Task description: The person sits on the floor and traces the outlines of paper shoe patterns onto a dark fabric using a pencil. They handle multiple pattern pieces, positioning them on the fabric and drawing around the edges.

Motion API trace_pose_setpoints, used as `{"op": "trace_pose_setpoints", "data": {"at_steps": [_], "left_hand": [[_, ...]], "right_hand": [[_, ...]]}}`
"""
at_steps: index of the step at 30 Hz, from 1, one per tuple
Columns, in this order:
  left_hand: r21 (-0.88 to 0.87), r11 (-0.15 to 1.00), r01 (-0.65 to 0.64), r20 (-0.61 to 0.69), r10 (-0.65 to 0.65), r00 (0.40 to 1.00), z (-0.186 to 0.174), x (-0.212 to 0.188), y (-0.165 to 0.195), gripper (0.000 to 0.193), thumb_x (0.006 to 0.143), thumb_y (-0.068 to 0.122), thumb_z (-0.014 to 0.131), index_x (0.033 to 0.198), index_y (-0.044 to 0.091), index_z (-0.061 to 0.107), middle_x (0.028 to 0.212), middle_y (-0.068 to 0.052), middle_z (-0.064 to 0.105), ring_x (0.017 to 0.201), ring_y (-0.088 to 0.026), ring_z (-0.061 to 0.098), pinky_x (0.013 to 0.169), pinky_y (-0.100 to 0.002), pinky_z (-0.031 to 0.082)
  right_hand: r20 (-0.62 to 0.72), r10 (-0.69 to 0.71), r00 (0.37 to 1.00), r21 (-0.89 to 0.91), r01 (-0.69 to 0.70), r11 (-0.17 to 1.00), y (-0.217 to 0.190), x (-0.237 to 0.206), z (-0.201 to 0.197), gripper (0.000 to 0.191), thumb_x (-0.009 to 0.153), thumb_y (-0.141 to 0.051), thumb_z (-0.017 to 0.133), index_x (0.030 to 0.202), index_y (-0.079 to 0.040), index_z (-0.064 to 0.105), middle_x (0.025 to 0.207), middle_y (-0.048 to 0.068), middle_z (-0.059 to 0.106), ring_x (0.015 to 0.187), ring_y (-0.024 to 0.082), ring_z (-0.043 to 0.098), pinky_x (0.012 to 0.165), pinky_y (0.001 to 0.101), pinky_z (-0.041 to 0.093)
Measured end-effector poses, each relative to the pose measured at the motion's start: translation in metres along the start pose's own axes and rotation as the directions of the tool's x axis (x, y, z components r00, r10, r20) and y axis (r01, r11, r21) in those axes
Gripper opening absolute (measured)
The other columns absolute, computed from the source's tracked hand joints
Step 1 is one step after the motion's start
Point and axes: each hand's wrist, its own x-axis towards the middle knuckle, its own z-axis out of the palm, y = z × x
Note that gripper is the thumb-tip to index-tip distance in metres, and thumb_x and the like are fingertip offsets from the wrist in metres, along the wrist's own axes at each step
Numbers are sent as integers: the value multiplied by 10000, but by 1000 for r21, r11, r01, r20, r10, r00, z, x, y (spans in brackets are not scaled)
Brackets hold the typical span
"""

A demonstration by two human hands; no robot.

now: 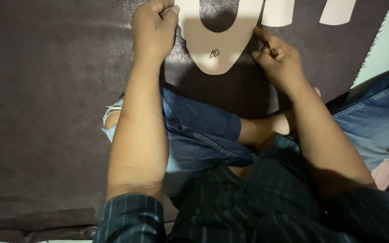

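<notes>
A thin, stiff, light beige card pattern (217, 42) is being pinned flat on dark glittery sheet material (55, 90) by the closed left hand (153, 29); a slim marking tool is being pinched in the right hand (278, 56) at its edge.

I see a dark sheet (46, 90) spread flat, with a tan card pattern (217, 45) and two paler pieces (278, 15) on it.
</notes>
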Motion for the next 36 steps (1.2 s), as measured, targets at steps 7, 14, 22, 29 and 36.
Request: {"op": "trace_pose_setpoints", "data": {"at_steps": [7, 14, 22, 29, 36], "left_hand": [[30, 999, -25, -3, 25, 1000, -2, 2, 1, 207, 921, 165, 696, 1018, 1, 775, 811, -91, 794, 715, -159, 740, 690, -313, 562], [85, 993, -82, -45, 86, 995, -3, 4, -8, 232, 912, 153, 717, 1064, -13, 772, 955, -145, 808, 855, -201, 790, 803, -327, 595], [72, 993, -93, -42, 96, 994, -5, 1, -6, 232, 919, 151, 711, 1070, -15, 770, 974, -150, 808, 885, -202, 796, 830, -328, 597], [12, 1000, 1, -19, -1, 1000, -8, -3, -2, 240, 921, 160, 684, 1077, 3, 777, 949, -117, 821, 861, -198, 799, 809, -320, 599], [57, 994, -95, -38, 98, 995, -10, -6, -5, 218, 924, 141, 709, 1067, -14, 767, 954, -132, 808, 852, -192, 786, 801, -322, 594]], "right_hand": [[3, -36, 999, -9, 36, 999, 1, 1, 0, 550, 999, -93, 702, 1531, -133, 569, 735, -79, 506, 672, 27, 496, 678, 204, 454], [11, -84, 996, 67, 83, 994, 11, 4, 5, 556, 1009, -98, 705, 1544, -119, 555, 746, -73, 491, 685, 34, 476, 684, 211, 437], [-16, -40, 999, -57, 39, 998, 5, -1, 6, 546, 994, -111, 720, 1520, -122, 574, 714, -56, 516, 668, 45, 500, 676, 222, 452], [-20, -76, 997, -64, 75, 995, 0, -3, 9, 556, 998, -120, 732, 1530, -116, 570, 753, -58, 532, 726, 39, 533, 788, 210, 482], [-14, -47, 999, -45, 46, 998, -5, -7, 11, 545, 993, -124, 714, 1520, -129, 573, 744, -63, 530, 718, 44, 527, 773, 221, 484]]}}
